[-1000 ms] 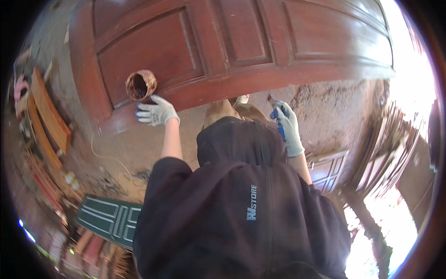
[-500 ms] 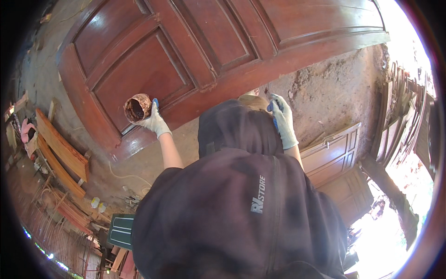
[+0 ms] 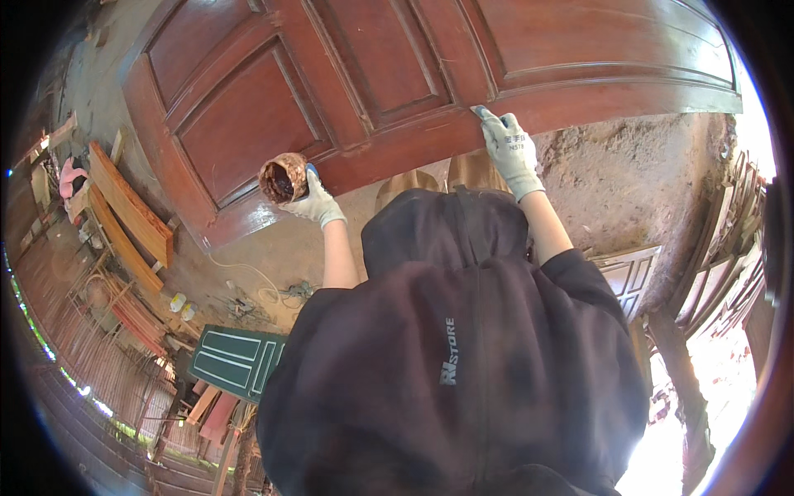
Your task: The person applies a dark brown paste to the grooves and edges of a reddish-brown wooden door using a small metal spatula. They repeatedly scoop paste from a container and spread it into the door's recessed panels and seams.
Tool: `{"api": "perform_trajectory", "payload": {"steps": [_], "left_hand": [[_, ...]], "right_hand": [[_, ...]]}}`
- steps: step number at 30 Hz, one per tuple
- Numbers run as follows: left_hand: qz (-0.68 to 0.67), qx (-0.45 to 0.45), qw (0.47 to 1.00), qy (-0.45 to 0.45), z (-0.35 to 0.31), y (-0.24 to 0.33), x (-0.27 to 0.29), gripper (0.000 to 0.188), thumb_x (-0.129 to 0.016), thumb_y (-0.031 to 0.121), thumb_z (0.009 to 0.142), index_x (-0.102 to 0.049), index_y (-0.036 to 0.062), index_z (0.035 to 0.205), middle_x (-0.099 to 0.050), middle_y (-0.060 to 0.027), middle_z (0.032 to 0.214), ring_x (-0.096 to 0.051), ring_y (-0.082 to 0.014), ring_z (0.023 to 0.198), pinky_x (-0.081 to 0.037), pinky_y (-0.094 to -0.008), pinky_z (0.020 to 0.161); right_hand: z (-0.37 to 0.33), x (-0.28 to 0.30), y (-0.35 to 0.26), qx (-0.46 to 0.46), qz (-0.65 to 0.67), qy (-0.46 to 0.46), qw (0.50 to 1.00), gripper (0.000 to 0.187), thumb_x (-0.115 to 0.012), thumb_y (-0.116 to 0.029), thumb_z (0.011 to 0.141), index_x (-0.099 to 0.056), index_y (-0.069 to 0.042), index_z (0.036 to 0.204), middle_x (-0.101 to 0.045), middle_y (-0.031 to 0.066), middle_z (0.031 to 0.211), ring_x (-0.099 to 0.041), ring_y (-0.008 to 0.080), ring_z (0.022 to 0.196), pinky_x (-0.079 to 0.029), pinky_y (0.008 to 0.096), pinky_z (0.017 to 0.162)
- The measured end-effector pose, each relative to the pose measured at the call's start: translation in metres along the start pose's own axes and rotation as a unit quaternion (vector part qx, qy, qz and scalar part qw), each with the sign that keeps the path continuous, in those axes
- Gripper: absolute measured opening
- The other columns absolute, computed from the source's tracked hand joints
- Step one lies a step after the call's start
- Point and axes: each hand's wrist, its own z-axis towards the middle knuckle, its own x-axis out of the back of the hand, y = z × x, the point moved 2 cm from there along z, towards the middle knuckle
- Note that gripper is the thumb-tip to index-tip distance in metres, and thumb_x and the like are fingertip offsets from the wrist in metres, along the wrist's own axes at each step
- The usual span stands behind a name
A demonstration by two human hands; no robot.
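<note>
A large reddish-brown panelled wooden door (image 3: 397, 140) lies flat in front of me. My left hand (image 3: 318, 202), in a white glove with blue on the palm side, is wrapped round a brown-crusted pot (image 3: 291, 163). The pot is tilted so that its dark inside shows, and it is over the door's near left part. My right hand (image 3: 509, 149), gloved the same way, reaches to the door's near rail. Its fingers are pressed together, the tips at the wood; whatever they hold, if anything, is too small to make out.
Sawn boards (image 3: 128, 207) lie at the left on the dirt floor. A dark green panelled piece (image 3: 236, 360) is at the lower left, near two small containers (image 3: 182, 306) and a thin hose. At the right are a pale panelled door (image 3: 628, 273) and stacked timber (image 3: 724, 231).
My right hand has moved from beside my dark hood forward to the door's near rail. The left hand and the pot have shifted slightly right in the picture as the view turned.
</note>
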Motion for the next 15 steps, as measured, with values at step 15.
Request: {"api": "perform_trajectory", "payload": {"steps": [15], "left_hand": [[0.311,0.098,0.943,0.058,-0.012,0.000,-0.022,0.100,-0.086,0.045,0.077,-0.031,0.0025,0.148,-0.050,-0.0202,0.142,-0.053,-0.0347,0.128,-0.045,-0.0468,0.107]], "right_hand": [[-0.002,-0.017,0.005,0.017,-0.008,-0.033,0.999,0.042,-0.055,-0.027,0.102,-0.054,-0.034,0.143,-0.061,0.0122,0.097,-0.069,0.0357,0.074,-0.057,0.0496,0.067]]}}
